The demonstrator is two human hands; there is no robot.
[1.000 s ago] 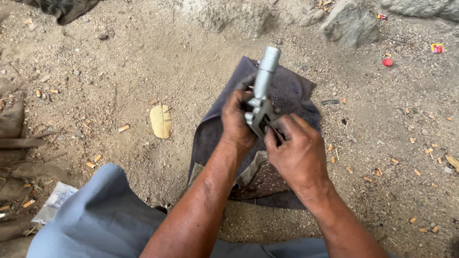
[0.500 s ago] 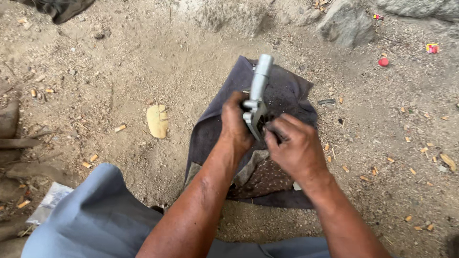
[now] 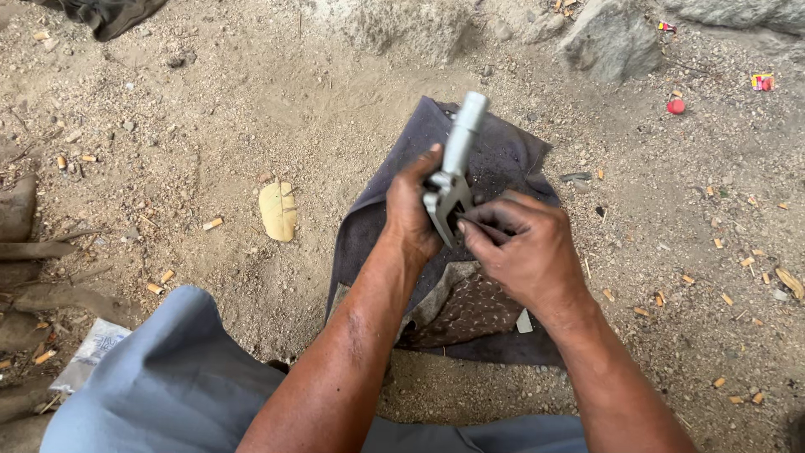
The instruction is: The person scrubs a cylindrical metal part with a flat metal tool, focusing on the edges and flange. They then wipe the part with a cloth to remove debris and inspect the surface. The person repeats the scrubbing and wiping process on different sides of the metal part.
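Note:
My left hand grips a grey metal part with a round tube end that points away from me. My right hand pinches a small dark piece against the lower end of that part. Both hands hover over a dark grey cloth spread on sandy ground. A brown spotted rag lies on the cloth below my hands.
A yellow dry leaf lies on the sand left of the cloth. A grey rock sits at the top right, a small red cap near it. My knee in blue-grey trousers fills the bottom left. Small wood chips scatter about.
The hands and metal part have stayed together over the cloth with little shift. My right fingers have moved closer onto the part's lower end.

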